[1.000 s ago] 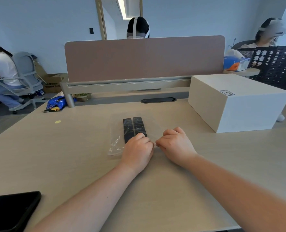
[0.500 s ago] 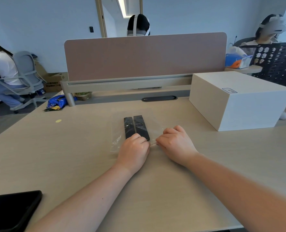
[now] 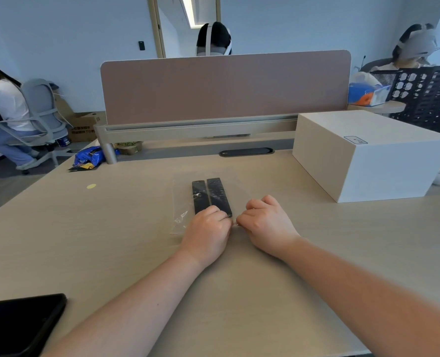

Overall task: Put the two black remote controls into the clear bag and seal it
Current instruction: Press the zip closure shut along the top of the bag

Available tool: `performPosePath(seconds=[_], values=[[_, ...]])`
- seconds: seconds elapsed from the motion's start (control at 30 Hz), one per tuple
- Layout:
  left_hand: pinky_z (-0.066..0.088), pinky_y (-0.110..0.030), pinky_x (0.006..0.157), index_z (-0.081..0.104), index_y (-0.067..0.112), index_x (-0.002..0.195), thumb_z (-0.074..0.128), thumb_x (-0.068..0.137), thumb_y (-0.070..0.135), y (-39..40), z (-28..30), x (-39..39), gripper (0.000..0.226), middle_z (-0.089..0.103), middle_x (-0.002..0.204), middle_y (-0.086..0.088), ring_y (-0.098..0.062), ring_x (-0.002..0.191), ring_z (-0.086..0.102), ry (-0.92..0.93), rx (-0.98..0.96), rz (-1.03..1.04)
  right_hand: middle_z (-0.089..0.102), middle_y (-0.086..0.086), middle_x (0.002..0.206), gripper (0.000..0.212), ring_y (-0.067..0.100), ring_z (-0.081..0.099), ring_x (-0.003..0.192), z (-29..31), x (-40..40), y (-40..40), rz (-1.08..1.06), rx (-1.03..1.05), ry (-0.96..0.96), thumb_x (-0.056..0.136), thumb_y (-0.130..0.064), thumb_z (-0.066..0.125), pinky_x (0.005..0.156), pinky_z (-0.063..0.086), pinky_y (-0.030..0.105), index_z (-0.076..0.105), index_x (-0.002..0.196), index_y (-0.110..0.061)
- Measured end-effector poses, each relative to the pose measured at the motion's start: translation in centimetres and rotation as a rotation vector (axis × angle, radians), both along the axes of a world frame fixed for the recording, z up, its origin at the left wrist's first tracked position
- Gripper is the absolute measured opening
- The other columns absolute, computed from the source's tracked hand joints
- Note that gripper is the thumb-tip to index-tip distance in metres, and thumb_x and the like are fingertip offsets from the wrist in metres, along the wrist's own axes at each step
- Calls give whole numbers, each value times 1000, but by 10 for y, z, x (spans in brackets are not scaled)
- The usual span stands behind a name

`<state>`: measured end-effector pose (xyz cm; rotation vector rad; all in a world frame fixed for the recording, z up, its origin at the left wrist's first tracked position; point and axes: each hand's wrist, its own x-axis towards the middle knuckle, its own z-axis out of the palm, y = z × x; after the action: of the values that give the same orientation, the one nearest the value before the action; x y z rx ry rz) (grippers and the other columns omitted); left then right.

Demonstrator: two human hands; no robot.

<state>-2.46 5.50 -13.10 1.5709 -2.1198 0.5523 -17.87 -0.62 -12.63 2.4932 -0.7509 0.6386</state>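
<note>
Two black remote controls lie side by side inside the clear bag (image 3: 181,202) on the desk, the left remote (image 3: 199,195) and the right remote (image 3: 217,193) pointing away from me. My left hand (image 3: 208,231) and my right hand (image 3: 264,224) rest on the bag's near edge, knuckles almost touching. Both hands have curled fingers pinching that edge. The near ends of the remotes are hidden under my left hand.
A large white box (image 3: 368,153) stands on the desk (image 3: 97,240) to the right. A brown partition (image 3: 224,86) closes the far side. A black phone (image 3: 17,325) lies at the near left corner. A blue snack packet (image 3: 88,157) sits far left. People sit beyond.
The hands stay pinched on the bag's near edge. The left hand has slid slightly left along it and back, and the view shifted a little.
</note>
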Motion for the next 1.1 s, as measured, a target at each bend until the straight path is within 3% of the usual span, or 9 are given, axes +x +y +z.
performPosePath(seconds=[0.1,0.3,0.5,0.57,0.63,0.7,0.83,0.93,1.1], values=[[48,-32,48,63,11,59,59,78,10,5,-3,15,19,62,57,-2,-23,62,55,19,-28,27,59,-6,46,17,20,62,62,-2,-5,-3,-45,8,-10,52,-2,55,60,21,29,59,49,-18],[49,-30,56,66,14,64,47,82,19,20,0,36,27,66,61,1,-22,63,58,0,-44,46,59,-6,45,18,20,62,64,-5,-6,-5,-116,17,12,46,-2,64,60,22,30,60,50,-19],[39,-22,59,69,19,63,48,78,25,37,0,56,26,69,62,5,-20,63,59,72,-67,156,59,-6,43,22,21,62,64,-6,-7,-5,-158,73,12,50,-9,79,59,40,27,60,47,-18],[45,-24,54,68,19,62,49,79,25,39,-1,56,26,68,60,6,-20,63,59,68,-60,168,68,-8,56,8,21,65,72,-3,0,4,-111,57,-17,61,-24,76,64,40,29,69,60,-22],[50,-26,48,67,18,62,49,80,26,39,0,55,27,67,61,5,-20,64,58,67,-41,165,75,-12,77,29,19,67,80,3,13,15,-48,23,-38,62,-41,77,66,46,29,75,86,-25],[51,-27,46,67,18,64,48,81,27,39,0,55,27,67,63,5,-21,65,59,50,-31,169,75,-13,87,47,19,67,84,7,28,23,6,-7,-36,58,-44,80,67,46,30,73,101,-25],[49,-26,41,66,18,62,45,80,28,40,1,54,30,66,61,4,-21,63,60,37,-33,184,67,-12,65,10,18,63,76,5,57,27,83,-60,6,64,-22,76,65,28,31,70,71,-26],[49,-29,41,66,18,62,44,80,29,39,0,56,30,66,62,4,-21,63,59,30,-19,181,59,-9,51,20,18,60,67,5,64,26,91,-59,32,56,-7,72,61,34,29,60,52,-22],[48,-27,40,66,19,62,44,80,29,39,-1,57,29,66,62,5,-19,64,57,30,-23,187,57,-8,48,21,20,60,64,6,67,25,112,-48,64,54,-2,71,57,44,28,59,51,-20]])
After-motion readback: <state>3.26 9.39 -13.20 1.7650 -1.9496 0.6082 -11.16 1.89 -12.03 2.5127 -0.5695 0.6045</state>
